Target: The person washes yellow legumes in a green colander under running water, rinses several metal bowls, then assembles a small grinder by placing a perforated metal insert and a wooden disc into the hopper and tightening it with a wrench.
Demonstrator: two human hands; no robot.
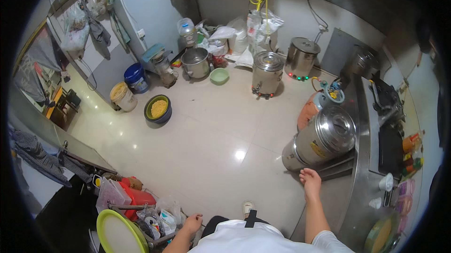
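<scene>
My left hand (193, 223) hangs low by my body, beside a cart of packets (160, 223). Its fingers are bent and partly hidden, and I see nothing in them. My right hand (310, 184) is raised, empty, with loosely curled fingers. Just beyond it in the picture stands a lidded stainless steel barrel (317, 145), next to the metal counter (359, 182); I cannot tell whether the hand touches anything. One slipper-clad foot (248, 208) shows on the tiled floor (208, 137) in front of my white shirt (239, 237).
Across the floor stand two steel barrels with lit indicators (267, 73) (302, 57), a mixing bowl (195, 63), a green basin (219, 76), a tub of yellow grains (158, 109) and two buckets (123, 96) (136, 78). A gas cylinder (308, 110) is behind the near barrel. A doorway opens at left.
</scene>
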